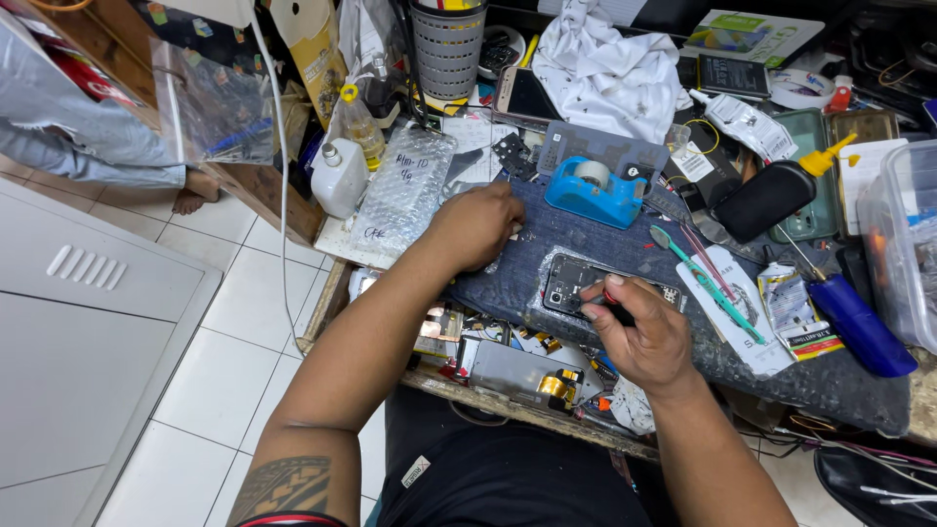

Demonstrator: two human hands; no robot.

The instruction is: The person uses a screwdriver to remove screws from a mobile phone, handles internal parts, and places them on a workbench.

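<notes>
My right hand [639,337] is closed around a small screwdriver [613,304] with a red and black handle, its tip down on the opened phone [576,281]. The phone lies back-up, its cover off and the dark inner parts showing, on the blue denim mat [625,244] in the middle of my workbench [508,405]. My left hand [478,226] rests curled on the mat's left end, fingers tucked under (whether they pinch anything I cannot tell), well to the left of the phone. Just beyond the phone stands a blue tape dispenser [593,190] with a roll in it. To the right lie green tweezers [705,283] on a white packet, then a blue glue bottle [854,320] near the bench's edge. A sheet of bubble wrap [405,190] lies left of my left hand, with a white plastic bottle [339,178] beside it.
</notes>
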